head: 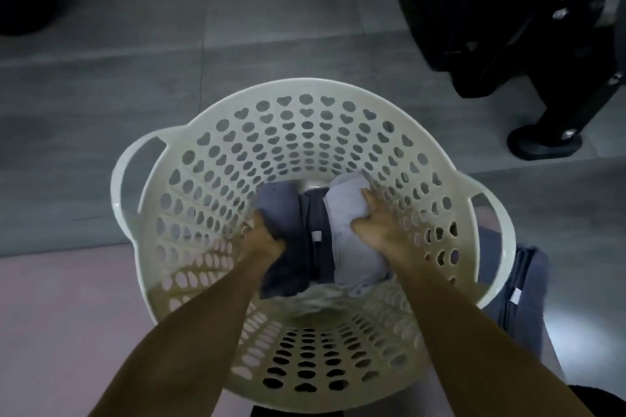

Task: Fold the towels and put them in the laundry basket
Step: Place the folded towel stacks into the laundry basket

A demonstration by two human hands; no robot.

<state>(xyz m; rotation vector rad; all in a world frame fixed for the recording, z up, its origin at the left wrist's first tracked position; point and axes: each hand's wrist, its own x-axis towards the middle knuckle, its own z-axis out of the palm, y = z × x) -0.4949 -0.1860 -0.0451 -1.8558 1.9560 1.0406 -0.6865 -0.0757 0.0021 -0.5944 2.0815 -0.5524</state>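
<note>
A cream laundry basket (305, 88) with heart-shaped holes stands on the floor below me. Both my arms reach down into it. At its bottom lie folded towels side by side: a dark grey towel (284, 267) on the left, another dark one (320, 213) in the middle with a small white tag, and a light grey towel (352, 247) on the right. My left hand (262, 237) grips the edge of the left dark towel. My right hand (376, 230) rests on the light grey towel with thumb and fingers spread over it.
Another dark grey towel (521, 291) with a white tag lies outside the basket at the right. A black chair base (542, 142) stands at the upper right. A pink mat (61, 315) covers the floor at lower left; grey tiles (169, 44) lie beyond.
</note>
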